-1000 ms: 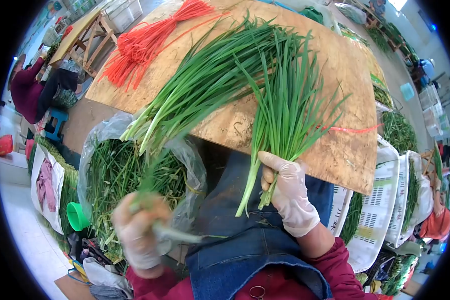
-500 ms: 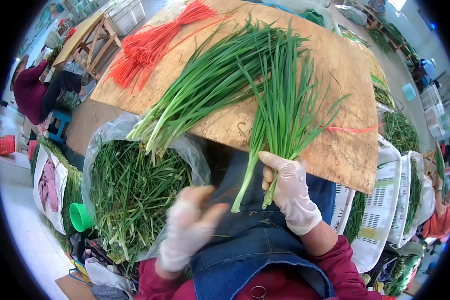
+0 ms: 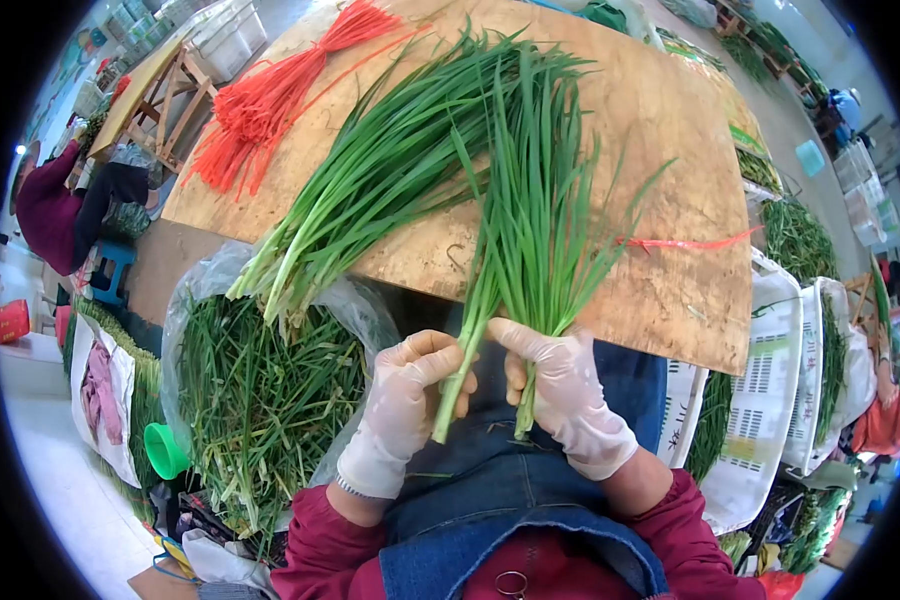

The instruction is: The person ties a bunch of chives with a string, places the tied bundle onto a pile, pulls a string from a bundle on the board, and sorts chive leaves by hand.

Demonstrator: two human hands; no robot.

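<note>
My right hand (image 3: 567, 395), in a pale translucent glove, is closed round the lower stems of a bunch of green leafy stalks (image 3: 538, 220), whose leaves spread over the wooden board. My left hand (image 3: 400, 405), gloved too, has its fingers closed on the pale end of a thicker stalk (image 3: 456, 385) at the left side of that bunch. A larger pile of the same stalks (image 3: 390, 160) lies slantwise on the board, its pale ends over the near edge. The two hands are close together above the denim apron (image 3: 510, 480).
Red ties (image 3: 270, 95) lie on the wooden board (image 3: 670, 120), and a single red strip (image 3: 690, 243) is at its right. Below left stands a plastic-lined container of loose greens (image 3: 270, 390), near a green cup (image 3: 165, 450). White baskets (image 3: 760, 400) are at right; a person (image 3: 55, 215) sits at far left.
My left hand, empty and blurred half a second ago, has moved up and right and taken hold of the thicker stalk. My right hand keeps its grip on the bunch.
</note>
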